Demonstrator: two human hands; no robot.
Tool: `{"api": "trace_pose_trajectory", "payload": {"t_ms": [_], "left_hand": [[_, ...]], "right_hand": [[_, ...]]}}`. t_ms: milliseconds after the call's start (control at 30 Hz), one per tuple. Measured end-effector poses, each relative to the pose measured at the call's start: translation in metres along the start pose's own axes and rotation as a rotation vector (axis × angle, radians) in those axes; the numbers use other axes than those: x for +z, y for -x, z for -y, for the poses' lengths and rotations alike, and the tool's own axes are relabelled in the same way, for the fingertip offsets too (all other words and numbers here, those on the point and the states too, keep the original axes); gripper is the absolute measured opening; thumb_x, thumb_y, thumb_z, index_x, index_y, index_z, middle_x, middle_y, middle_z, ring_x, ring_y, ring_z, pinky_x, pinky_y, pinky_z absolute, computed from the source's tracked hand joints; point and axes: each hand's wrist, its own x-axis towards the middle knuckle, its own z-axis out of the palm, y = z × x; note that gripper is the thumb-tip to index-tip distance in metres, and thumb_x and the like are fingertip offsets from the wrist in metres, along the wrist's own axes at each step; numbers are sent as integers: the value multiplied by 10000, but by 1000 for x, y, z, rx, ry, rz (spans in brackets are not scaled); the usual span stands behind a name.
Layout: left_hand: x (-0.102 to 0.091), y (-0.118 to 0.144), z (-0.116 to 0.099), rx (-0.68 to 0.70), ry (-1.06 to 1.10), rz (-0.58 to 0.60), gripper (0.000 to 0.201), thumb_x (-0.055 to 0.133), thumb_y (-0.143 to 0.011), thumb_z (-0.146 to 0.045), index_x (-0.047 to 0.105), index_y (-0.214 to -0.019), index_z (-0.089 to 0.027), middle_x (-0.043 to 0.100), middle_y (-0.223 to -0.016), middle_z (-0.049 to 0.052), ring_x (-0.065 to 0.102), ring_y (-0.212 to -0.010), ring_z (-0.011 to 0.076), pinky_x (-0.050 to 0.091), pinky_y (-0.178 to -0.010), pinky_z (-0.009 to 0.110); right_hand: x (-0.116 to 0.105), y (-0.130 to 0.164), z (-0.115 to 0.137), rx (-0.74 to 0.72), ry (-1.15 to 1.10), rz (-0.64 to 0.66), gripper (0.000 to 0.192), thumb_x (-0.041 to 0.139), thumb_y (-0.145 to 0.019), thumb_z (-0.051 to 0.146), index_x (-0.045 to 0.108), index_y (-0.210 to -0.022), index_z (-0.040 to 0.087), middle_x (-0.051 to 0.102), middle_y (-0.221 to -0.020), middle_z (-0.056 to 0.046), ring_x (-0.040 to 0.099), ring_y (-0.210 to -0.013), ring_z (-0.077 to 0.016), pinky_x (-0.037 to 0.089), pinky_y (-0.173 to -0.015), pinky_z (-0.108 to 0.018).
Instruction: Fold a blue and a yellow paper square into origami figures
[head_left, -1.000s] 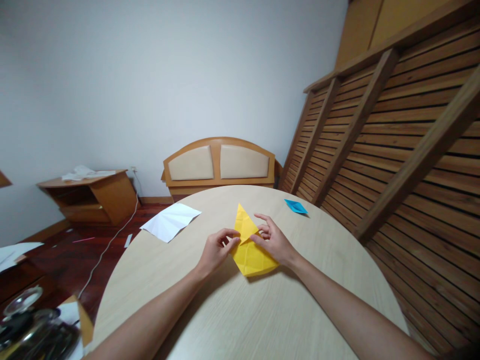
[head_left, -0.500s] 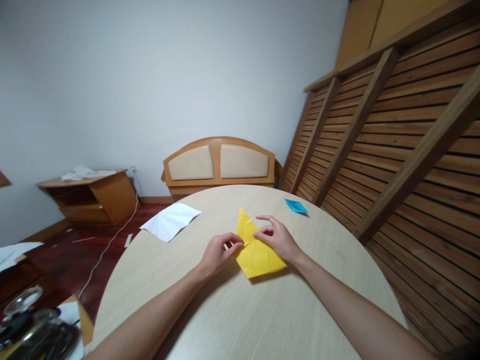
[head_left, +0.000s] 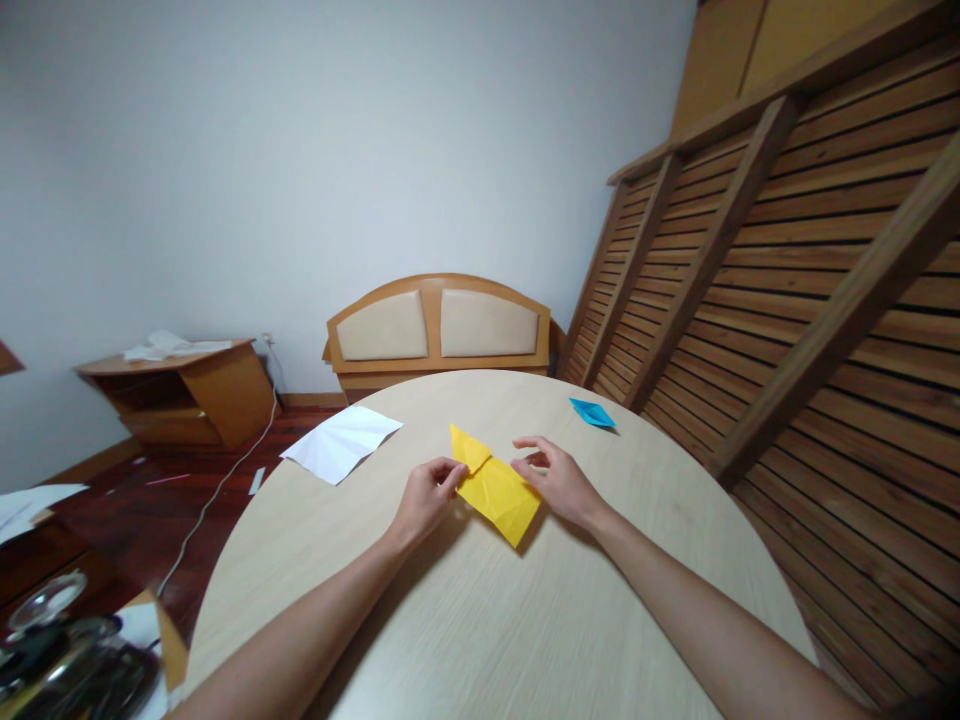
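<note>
A folded sheet of yellow paper (head_left: 501,498) is tilted in front of me over the table, with a pointed end at its upper left and creases across its body. My left hand (head_left: 433,492) pinches its left edge between thumb and fingers. At the upper right edge is my right hand (head_left: 559,482), its index finger stretched out and the thumb tip at the paper's edge. The other fingers of that hand are curled and partly hidden, and I see no firm grip on the paper.
On the round pale table (head_left: 420,640), a creased white sheet (head_left: 341,445) lies at the left and a small blue folded paper (head_left: 592,412) at the back right. A slatted wooden panel (head_left: 750,300) leans at the right. A headboard (head_left: 435,325) stands behind the table.
The yellow paper has turned counterclockwise, its point swinging left and its lower corner moving right. My left hand has shifted slightly left and up with it; my right hand has barely moved.
</note>
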Motion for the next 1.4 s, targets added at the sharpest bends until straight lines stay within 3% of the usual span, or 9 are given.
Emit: {"api": "trace_pose_trajectory", "payload": {"t_ms": [100,333,500,600,767,1000,1233,1400], "left_hand": [[-1,-2,1,-22,-40,-13,482,529,-855,-528,740,-835,-95,683,-669,73,564,-570,167,402,-548,264],[3,6,-3,56,-221,39,348,459,-873,-237,742,-1045,-130,757,-955,88,655,-727,178,490,-720,284],[4,10,-5,139,-365,104,303,512,-904,-267,725,-1102,-182,755,-1046,58,675,-775,168,495,-743,266],[3,13,-11,179,-496,133,283,526,-930,-327,734,-1083,-211,763,-994,46,669,-740,166,479,-714,262],[1,17,-18,328,-723,188,269,508,-947,-294,768,-961,-224,730,-814,58,636,-692,166,427,-633,249],[1,18,-16,527,-775,116,229,539,-950,-261,754,-1029,-260,687,-897,74,613,-797,183,436,-672,258],[2,18,-15,545,-700,103,197,554,-932,-221,733,-1015,-227,704,-946,77,626,-816,182,457,-712,264],[-2,13,-9,444,-662,117,198,530,-947,-239,723,-987,-214,729,-929,76,652,-827,190,459,-731,264]], "right_hand": [[2,7,8,-220,239,93,289,660,-862,373,661,-1104,217,647,-1232,-101,596,-1151,-243,440,-1037,-447],[13,17,22,-375,410,270,557,767,-771,418,604,-1269,229,631,-1307,-101,572,-1199,-272,429,-1038,-451],[17,18,21,-386,447,264,338,662,-872,261,647,-1208,231,674,-1254,-73,600,-1168,-230,448,-1023,-401],[18,18,20,-385,472,257,228,590,-922,222,688,-1127,234,724,-1151,-52,647,-1077,-210,477,-964,-372],[20,16,21,-400,524,231,186,563,-955,233,735,-1025,240,765,-1026,-46,695,-959,-216,492,-882,-363],[17,15,25,-458,566,213,176,563,-965,270,738,-977,249,771,-956,-41,698,-880,-218,493,-826,-352],[11,16,29,-494,545,188,164,570,-959,265,732,-954,240,769,-949,-37,689,-865,-211,473,-810,-342],[7,14,32,-494,514,130,138,573,-942,244,710,-933,225,758,-903,-29,683,-834,-201,469,-794,-331]]}}
